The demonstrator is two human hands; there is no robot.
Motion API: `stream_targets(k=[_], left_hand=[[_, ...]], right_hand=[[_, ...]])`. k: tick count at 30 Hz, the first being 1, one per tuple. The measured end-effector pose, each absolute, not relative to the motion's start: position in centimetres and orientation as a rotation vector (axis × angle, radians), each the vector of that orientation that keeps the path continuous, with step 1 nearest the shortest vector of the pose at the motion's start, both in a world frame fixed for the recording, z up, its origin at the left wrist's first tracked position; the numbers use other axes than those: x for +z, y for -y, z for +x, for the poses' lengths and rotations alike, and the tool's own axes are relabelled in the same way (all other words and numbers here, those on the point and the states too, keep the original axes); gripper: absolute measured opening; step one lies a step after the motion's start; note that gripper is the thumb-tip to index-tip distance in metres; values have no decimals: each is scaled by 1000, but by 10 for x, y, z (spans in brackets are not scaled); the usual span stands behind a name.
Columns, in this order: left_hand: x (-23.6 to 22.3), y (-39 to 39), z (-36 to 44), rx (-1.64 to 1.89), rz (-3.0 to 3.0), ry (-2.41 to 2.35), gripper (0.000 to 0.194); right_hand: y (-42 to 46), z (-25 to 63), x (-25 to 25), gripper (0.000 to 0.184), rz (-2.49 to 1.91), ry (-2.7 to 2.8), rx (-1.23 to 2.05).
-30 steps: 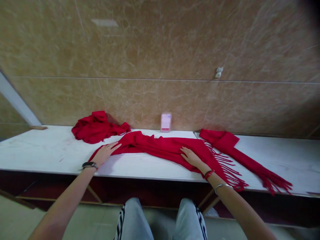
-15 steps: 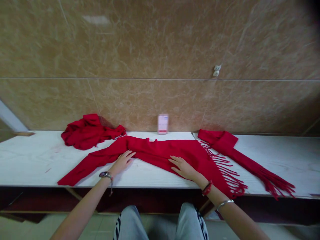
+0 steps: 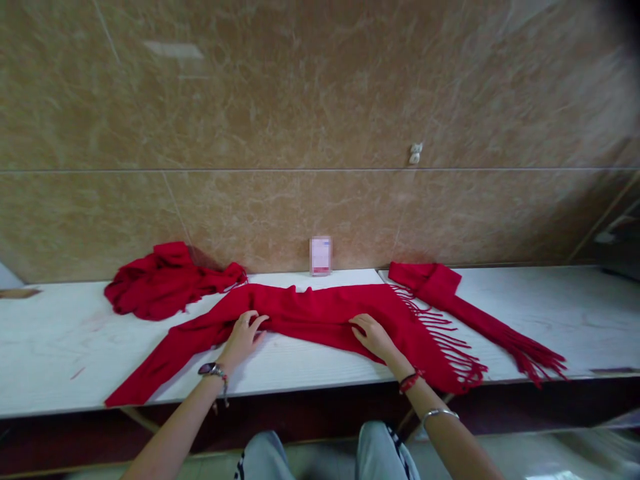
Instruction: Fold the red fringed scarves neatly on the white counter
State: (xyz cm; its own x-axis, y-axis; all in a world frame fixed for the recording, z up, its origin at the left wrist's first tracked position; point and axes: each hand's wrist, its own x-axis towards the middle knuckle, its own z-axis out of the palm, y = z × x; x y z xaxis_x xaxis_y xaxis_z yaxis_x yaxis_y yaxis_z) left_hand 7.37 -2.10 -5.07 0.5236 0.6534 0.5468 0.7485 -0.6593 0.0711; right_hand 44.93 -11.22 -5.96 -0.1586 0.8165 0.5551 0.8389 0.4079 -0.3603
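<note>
The left hand [image 3: 243,340] at seven o'clock and right hand [image 3: 375,337] at five, each grip pinching the long, fringed red cloth scarf [image 3: 325,303], should tension it evenly.

The middle scarf [image 3: 310,303], red and creased, lies along the counter [image 3: 305,363], fringe [image 3: 440,328] spread right, narrower left end [image 3: 135,385] at front edge [image 3: 320,388].

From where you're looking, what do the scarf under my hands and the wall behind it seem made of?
Scarf: matte cloth, perhaps wool or similar, judging by soft folds and fringe. Wall: glossy, likely marble or marble-look tile, given veining and reflected light.
</note>
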Motion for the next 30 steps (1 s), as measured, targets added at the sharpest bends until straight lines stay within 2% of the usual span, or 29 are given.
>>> stream_targets(k=[3,8,13,18,23,27,30], left_hand=[[-51,20,74,-734,-2665,1187,32],[-49,16,76,-698,-2809,1215,41],[-51,11,76,-742,-2790,1316,45],[-53,13,74,-775,-2706,1408,44],[-53,18,73,-722,-2527,1562,43],[-51,21,77,-605,-2501,1630,43],[-48,23,79,-568,-2486,1539,42]], right_hand=[[115,446,-55,18,-1459,1976,-114],[126,441,-45,19,-1427,2159,126],[134,444,-41,48,-1270,2299,270],[134,450,-41,55,-1284,2267,355],[133,454,-37,70,-1266,2392,126],[143,460,-39,57,-1466,2297,-249],[153,474,-39,45,-1617,2201,-347]])
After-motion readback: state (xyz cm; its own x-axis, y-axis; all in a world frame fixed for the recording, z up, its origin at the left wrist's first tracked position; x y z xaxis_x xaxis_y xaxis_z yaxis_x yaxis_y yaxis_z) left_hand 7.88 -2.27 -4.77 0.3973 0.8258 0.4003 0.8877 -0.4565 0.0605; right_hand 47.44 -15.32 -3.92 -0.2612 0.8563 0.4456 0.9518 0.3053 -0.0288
